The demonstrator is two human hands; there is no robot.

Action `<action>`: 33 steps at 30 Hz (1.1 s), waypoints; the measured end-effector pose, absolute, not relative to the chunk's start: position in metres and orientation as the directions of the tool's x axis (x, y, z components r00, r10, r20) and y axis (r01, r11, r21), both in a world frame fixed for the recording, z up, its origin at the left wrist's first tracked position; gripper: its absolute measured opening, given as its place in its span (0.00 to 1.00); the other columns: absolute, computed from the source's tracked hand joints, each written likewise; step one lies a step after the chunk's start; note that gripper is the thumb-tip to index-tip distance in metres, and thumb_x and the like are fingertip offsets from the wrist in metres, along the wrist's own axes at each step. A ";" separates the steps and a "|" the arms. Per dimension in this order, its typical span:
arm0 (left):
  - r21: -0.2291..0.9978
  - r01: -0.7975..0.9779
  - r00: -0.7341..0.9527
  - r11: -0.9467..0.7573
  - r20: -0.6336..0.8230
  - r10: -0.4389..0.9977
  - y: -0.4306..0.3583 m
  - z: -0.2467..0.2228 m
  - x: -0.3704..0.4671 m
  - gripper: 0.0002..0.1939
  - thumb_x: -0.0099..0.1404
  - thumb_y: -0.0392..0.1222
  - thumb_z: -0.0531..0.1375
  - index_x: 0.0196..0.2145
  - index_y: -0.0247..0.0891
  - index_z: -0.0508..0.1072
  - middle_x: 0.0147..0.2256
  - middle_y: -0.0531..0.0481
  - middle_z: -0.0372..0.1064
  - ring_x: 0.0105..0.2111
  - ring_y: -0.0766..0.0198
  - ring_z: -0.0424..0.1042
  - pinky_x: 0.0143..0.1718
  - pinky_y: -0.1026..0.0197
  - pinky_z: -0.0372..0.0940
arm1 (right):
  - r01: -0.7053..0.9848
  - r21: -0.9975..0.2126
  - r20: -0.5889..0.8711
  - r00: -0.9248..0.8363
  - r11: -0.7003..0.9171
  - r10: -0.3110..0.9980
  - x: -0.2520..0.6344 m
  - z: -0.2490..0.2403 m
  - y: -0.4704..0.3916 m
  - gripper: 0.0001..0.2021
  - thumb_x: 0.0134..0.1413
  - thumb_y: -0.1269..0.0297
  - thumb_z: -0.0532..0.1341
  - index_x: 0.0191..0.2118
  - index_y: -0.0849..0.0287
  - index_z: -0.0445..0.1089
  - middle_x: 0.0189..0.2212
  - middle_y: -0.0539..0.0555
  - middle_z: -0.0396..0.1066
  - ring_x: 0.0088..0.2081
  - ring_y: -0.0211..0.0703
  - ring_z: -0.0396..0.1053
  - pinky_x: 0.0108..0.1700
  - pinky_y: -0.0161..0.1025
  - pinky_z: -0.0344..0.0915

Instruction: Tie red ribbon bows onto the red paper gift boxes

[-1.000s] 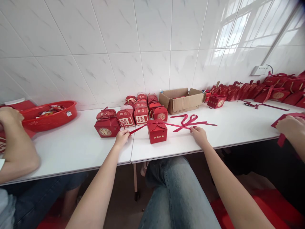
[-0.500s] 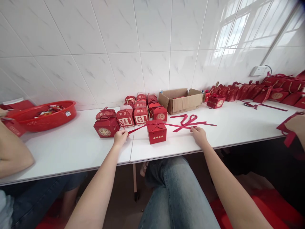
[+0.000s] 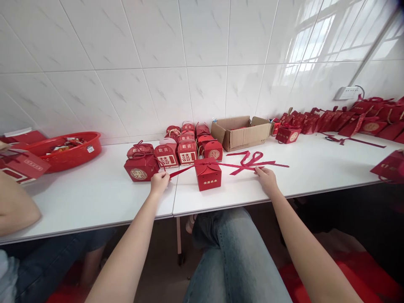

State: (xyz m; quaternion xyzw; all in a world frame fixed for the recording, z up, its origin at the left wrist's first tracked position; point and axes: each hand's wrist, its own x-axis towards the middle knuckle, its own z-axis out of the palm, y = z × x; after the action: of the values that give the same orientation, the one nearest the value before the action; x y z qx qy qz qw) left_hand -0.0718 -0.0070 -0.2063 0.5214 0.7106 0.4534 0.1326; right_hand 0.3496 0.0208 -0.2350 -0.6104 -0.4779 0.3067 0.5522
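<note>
A small red gift box [image 3: 208,176] with gold characters stands upright on the white table in front of me. A red ribbon [image 3: 182,171] crosses its folded top and stretches out to both sides. My left hand [image 3: 160,182] pinches the ribbon's left end, beside a red box with a gold round emblem [image 3: 141,169]. At the other side, my right hand [image 3: 266,180] pinches the right end, just in front of several loose ribbon pieces [image 3: 252,160] lying on the table.
Several red boxes [image 3: 187,151] and an open cardboard carton [image 3: 246,136] stand behind. A red basin [image 3: 67,153] with small packets is at left, near a co-worker's arm [image 3: 19,206]. Red bags [image 3: 341,120] line the back right. The table's front edge [image 3: 221,207] runs before my knees.
My right hand has shifted very slightly right, the ribbon still taut across the box. At left, a co-worker's red box has turned and moved right; at far right, another person's hand has left view.
</note>
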 end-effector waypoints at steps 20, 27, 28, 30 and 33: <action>0.740 0.568 0.127 -0.360 0.353 0.927 -0.013 -0.153 0.047 0.29 0.56 0.45 0.60 0.55 0.39 0.62 0.57 0.42 0.59 0.57 0.52 0.60 0.57 0.50 0.56 | 0.169 -0.879 0.361 -0.378 0.447 0.853 0.232 -0.155 0.020 0.18 0.55 0.59 0.57 0.52 0.54 0.66 0.56 0.57 0.63 0.58 0.46 0.59 0.58 0.45 0.56; 0.543 0.667 0.254 -0.510 0.478 0.841 -0.031 -0.156 0.051 0.23 0.60 0.42 0.56 0.53 0.36 0.63 0.53 0.40 0.62 0.55 0.53 0.61 0.56 0.50 0.58 | 0.205 -0.782 0.487 -0.390 0.589 0.781 0.236 -0.170 0.000 0.16 0.55 0.60 0.58 0.49 0.55 0.68 0.53 0.58 0.65 0.55 0.47 0.63 0.57 0.46 0.59; 0.524 0.672 0.262 -0.523 0.492 0.830 -0.033 -0.157 0.052 0.22 0.60 0.42 0.55 0.52 0.36 0.64 0.53 0.40 0.62 0.55 0.53 0.61 0.56 0.50 0.58 | 0.213 -0.765 0.506 -0.387 0.608 0.771 0.236 -0.171 -0.003 0.16 0.55 0.61 0.58 0.49 0.55 0.68 0.53 0.58 0.65 0.55 0.47 0.62 0.57 0.46 0.58; 0.494 0.678 0.275 -0.544 0.515 0.812 -0.036 -0.159 0.053 0.21 0.60 0.41 0.54 0.51 0.36 0.64 0.53 0.40 0.62 0.54 0.54 0.62 0.57 0.50 0.58 | 0.234 -0.738 0.531 -0.378 0.633 0.758 0.236 -0.174 -0.008 0.15 0.55 0.62 0.58 0.49 0.56 0.68 0.53 0.59 0.65 0.56 0.48 0.61 0.58 0.48 0.57; 0.465 0.681 0.295 -0.566 0.534 0.793 -0.039 -0.160 0.055 0.19 0.61 0.40 0.53 0.50 0.36 0.63 0.50 0.40 0.63 0.52 0.55 0.63 0.55 0.51 0.60 | 0.268 -0.714 0.546 -0.364 0.646 0.755 0.235 -0.176 -0.013 0.15 0.55 0.62 0.58 0.48 0.56 0.69 0.54 0.60 0.63 0.57 0.49 0.60 0.59 0.49 0.56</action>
State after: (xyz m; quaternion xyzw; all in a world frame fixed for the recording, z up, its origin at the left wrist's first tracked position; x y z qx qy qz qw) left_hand 0.0550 -0.0388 -0.1604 0.8012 0.4597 0.3757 0.0744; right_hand 0.2352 -0.0127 -0.1764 -0.3269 -0.7824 0.2645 0.4594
